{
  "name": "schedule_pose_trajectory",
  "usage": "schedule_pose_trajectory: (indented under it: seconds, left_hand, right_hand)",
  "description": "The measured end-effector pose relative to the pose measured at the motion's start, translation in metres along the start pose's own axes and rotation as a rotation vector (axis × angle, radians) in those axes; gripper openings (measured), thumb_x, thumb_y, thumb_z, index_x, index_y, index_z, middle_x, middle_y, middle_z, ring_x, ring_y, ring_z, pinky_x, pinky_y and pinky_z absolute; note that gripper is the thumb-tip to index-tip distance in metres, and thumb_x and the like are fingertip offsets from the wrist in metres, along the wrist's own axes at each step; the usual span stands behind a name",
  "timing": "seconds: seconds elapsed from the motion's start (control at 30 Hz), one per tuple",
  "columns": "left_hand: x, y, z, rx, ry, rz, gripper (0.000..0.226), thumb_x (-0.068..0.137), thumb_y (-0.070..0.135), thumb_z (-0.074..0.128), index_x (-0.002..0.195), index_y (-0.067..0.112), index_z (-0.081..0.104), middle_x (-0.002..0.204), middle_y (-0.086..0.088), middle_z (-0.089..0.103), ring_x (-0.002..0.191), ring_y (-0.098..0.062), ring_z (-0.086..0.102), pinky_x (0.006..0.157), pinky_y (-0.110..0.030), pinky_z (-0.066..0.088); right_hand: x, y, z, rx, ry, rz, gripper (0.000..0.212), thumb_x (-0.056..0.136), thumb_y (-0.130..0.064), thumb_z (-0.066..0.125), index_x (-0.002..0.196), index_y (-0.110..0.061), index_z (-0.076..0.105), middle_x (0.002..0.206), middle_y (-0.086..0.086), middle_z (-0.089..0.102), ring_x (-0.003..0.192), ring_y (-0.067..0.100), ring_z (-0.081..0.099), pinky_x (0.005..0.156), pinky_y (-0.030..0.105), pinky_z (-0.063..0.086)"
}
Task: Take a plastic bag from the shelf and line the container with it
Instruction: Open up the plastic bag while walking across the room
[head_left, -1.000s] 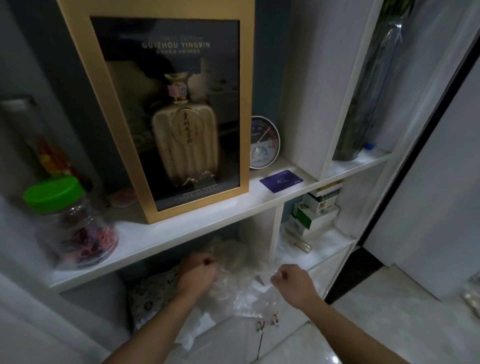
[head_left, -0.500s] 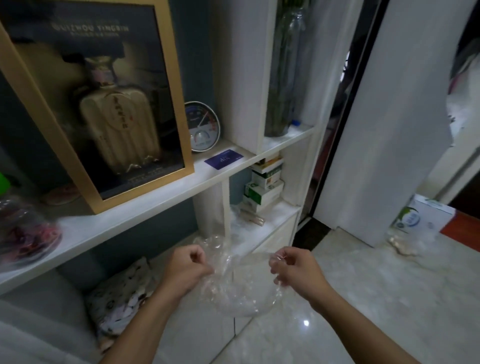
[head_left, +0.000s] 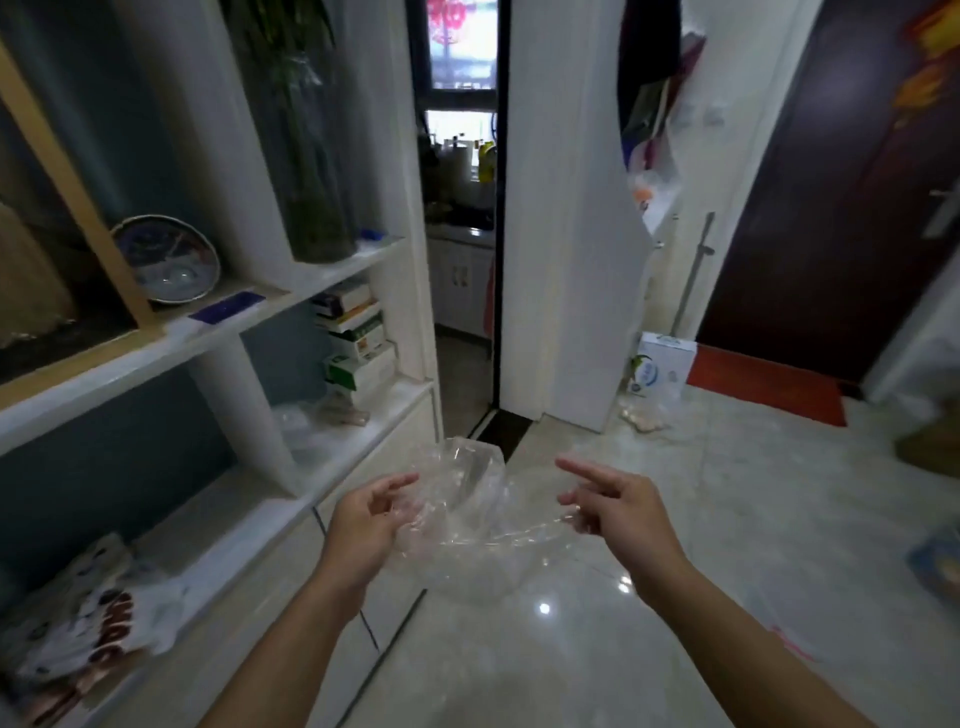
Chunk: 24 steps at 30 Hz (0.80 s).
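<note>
A clear, crumpled plastic bag (head_left: 462, 509) hangs in the air between my two hands, in front of the white shelf unit (head_left: 218, 332). My left hand (head_left: 366, 525) pinches the bag's left edge with thumb and fingers. My right hand (head_left: 618, 506) holds the right edge low in its fingers, while the index finger sticks out straight. The bag is stretched a little between them. No container shows in this view.
More clear bags (head_left: 298, 431) lie on the lower shelf beside stacked boxes (head_left: 356, 343). A printed white bag (head_left: 98, 623) sits at lower left. A doorway (head_left: 462, 218) opens ahead. A white carton (head_left: 660, 366), a red mat (head_left: 769, 387) and glossy floor tiles lie to the right.
Both hands have pulled the bag out of the lower shelf and away from it. My view has turned right, from the shelf toward the doorway and floor. The hands have spread apart.
</note>
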<state>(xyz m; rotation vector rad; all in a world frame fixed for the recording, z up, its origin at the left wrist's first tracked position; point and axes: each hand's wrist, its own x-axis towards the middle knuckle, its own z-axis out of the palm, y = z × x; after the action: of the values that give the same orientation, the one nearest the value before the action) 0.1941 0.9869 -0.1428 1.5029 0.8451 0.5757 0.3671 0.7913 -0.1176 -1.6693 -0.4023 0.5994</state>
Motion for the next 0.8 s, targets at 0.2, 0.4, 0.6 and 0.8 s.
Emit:
schedule_pose_trajectory:
  seconds: [0.2,0.4,0.6,0.8]
  left_hand:
    - [-0.055,0.003,0.092,-0.101,-0.116,0.045,0.055,0.069,-0.026,0.066,0.101,0.018,0.071,0.069,-0.008,0.056,0.062,-0.016,0.061,0.057,-0.023,0.056]
    - [-0.082,0.002,0.157,-0.326,-0.322,-0.051,0.074,0.064,-0.038,0.030,0.095,0.012,0.074,0.074,0.000,0.055,0.065,-0.014,0.062,0.069,-0.028,0.061]
    - [-0.081,0.003,0.204,-0.576,-0.474,-0.316,0.064,0.071,-0.028,0.030,0.113,0.004,0.066,0.089,-0.011,0.064,0.060,-0.016,0.059,0.058,-0.025,0.059]
    - [-0.057,-0.002,0.251,-0.407,-0.569,-0.498,0.021,0.071,0.006,0.050,0.080,0.005,0.069,0.056,-0.001,0.045,0.050,-0.016,0.046,0.063,-0.036,0.046]
  right_hand:
    - [-0.053,0.032,-0.103,0.110,0.083,0.281,0.032,0.080,-0.009,0.071,0.111,-0.011,0.065,0.073,0.009,0.070,0.055,0.016,0.063,0.057,0.028,0.049]
    - [-0.092,0.063,-0.161,-0.085,0.050,0.460,0.080,0.065,-0.060,0.079,0.126,-0.015,0.055,0.107,0.010,0.070,0.070,0.021,0.075,0.056,0.028,0.056]
    - [-0.098,0.077,-0.185,0.114,0.148,0.397,0.061,0.080,-0.035,0.078,0.131,-0.010,0.055,0.125,0.013,0.063,0.051,0.017,0.069,0.042,0.022,0.049]
    - [-0.077,0.077,-0.217,0.276,0.431,0.217,0.018,0.089,-0.023,0.061,0.085,-0.012,0.075,0.083,0.008,0.079,0.038,0.013,0.040,0.036,0.018,0.029]
